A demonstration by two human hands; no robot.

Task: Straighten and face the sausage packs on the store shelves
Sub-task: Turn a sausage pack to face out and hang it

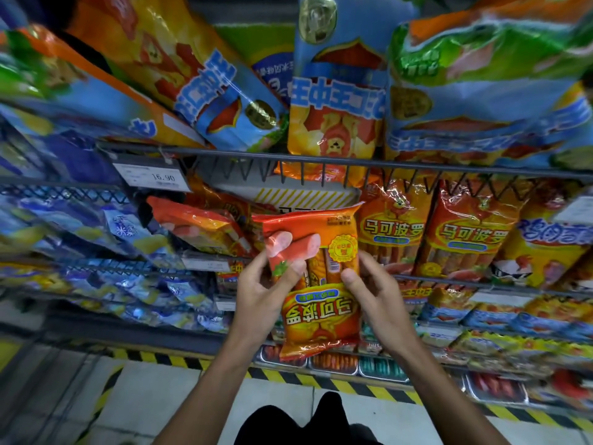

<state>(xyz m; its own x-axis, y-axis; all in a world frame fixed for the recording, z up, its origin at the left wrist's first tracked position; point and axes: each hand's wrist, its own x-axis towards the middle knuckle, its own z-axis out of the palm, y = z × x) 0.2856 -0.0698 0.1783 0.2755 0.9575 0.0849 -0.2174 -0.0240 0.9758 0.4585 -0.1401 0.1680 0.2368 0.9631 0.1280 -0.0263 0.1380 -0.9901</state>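
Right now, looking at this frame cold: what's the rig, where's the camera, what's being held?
There is no robot here: a person works with two bare hands. The single picture comes from a wide-angle camera worn on the head, looking forward and down, which is why the shelves bend at the edges. The left hand and right hand together hold an orange sausage pack in front of the shelves; its big lettering reads upside down. Behind it, matching orange packs stand upright behind a wire shelf rail. A price tag reading 16.90 hangs on that rail. Blue and orange packs fill the shelf above, and blue packs lie to the left.
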